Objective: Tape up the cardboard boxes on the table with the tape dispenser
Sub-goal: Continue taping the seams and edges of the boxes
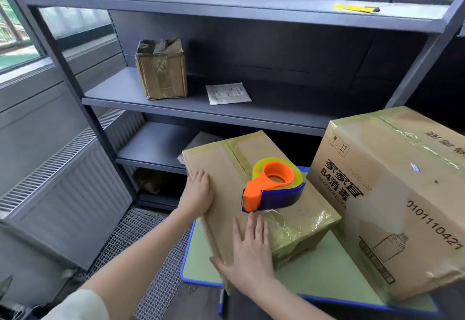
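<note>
On the table [327, 269], box [392, 193] marked "84", left hand [198, 193], right hand [251, 249], grips wide.

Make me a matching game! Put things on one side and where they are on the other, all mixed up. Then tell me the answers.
Things:
1. tape dispenser
2. yellow cutter
3. white paper
4. big printed box

Places:
A. on the highest shelf in view
B. on top of the flat box
C. beside the small taped box
D. on the table, right of the flat box

Pairs: 1-B, 2-A, 3-C, 4-D
</note>
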A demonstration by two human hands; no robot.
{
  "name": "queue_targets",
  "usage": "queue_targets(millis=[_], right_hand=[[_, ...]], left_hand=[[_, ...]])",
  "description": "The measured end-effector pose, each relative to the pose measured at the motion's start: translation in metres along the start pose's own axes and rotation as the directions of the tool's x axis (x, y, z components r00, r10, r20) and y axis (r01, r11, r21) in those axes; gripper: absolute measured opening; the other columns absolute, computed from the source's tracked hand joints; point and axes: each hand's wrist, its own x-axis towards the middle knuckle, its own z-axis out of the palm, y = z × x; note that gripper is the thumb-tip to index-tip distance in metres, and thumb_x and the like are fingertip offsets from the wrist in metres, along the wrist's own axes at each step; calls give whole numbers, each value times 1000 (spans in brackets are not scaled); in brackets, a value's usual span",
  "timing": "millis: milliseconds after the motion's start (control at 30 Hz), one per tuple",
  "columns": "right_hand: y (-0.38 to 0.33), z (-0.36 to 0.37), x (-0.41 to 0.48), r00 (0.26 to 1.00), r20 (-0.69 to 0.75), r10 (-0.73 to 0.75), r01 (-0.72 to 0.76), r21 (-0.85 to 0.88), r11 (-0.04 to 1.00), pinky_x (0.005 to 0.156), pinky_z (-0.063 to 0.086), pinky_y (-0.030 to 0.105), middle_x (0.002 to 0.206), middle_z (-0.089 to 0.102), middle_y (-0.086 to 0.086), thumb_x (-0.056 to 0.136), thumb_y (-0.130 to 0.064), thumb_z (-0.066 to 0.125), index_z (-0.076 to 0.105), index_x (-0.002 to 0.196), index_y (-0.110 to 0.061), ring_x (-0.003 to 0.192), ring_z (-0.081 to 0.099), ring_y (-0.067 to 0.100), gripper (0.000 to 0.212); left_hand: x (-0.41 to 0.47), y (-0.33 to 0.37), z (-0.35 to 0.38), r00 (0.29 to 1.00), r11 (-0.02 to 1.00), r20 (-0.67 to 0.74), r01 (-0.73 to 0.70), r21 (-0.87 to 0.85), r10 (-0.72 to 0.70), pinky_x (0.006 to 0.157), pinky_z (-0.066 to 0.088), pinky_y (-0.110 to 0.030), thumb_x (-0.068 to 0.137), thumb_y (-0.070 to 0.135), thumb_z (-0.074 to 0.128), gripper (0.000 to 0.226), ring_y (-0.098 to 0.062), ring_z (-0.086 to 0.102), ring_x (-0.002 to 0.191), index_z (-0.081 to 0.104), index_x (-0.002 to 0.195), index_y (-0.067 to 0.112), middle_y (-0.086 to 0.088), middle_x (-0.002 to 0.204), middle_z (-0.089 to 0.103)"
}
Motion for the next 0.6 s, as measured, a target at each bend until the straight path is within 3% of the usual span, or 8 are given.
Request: queue_targets(millis=[100, 300, 367, 433, 500, 600], right_hand=[[3, 3, 2, 999, 54, 10, -9, -5, 1000, 104, 14, 49, 121, 56, 35, 61, -66, 40, 70, 113, -8, 111, 56, 50, 84], [25, -11, 13, 996, 80, -28, 35, -78, 996, 108, 7, 42, 122, 59, 28, 56, -70, 39, 69, 115, -17, 112, 58, 44, 85], [36, -26, 16, 993, 108, -57, 64, -59, 996, 113, -9, 37, 141, 38, 31, 64, -69, 34, 52, 136, -18, 131, 38, 46, 90], [54, -30, 20, 990, 62, -126, 130, -60, 990, 103, -33, 31, 155, -5, 25, 66, -68, 21, 16, 152, -22, 144, -2, 40, 98], [64, -37, 24, 982, 115, -148, 153, -42, 987, 97, -33, 28, 155, -20, 17, 72, -68, 24, 3, 152, -26, 144, -16, 31, 93], [71, -44, 27, 981, 129, -145, 145, 9, 989, 106, -22, 28, 155, -21, 13, 86, -57, 48, 2, 152, -27, 144, -19, 27, 86]], left_hand=[[31, -7, -6, 999, 993, 31, -19, 120, 15, 117, 8, -38, 102, 28, 26, 51, -29, 13, 144, 23, 143, -2, -16, 154, 19], [81, -6, -12, 998, 989, 59, -22, 148, 13, 118, 5, -40, 99, 48, 27, 66, -25, 8, 145, 20, 146, 2, -13, 157, 14], [92, -7, -12, 999, 991, 41, -18, 135, 13, 118, 6, -41, 96, 55, 29, 72, -24, 8, 145, 20, 147, 5, -10, 157, 15], [98, -7, -10, 1000, 993, 21, -23, 117, 21, 118, 5, -43, 93, 59, 31, 76, -23, 7, 146, 21, 147, 6, -10, 157, 14], [100, -9, -9, 1000, 994, 1, -14, 106, 14, 118, 2, -44, 91, 63, 33, 79, -23, 5, 146, 22, 146, 7, -9, 157, 13], [104, -13, -10, 999, 994, -17, 28, 104, -27, 117, -1, -47, 85, 70, 37, 87, -22, 5, 146, 24, 145, 9, -9, 157, 14]])
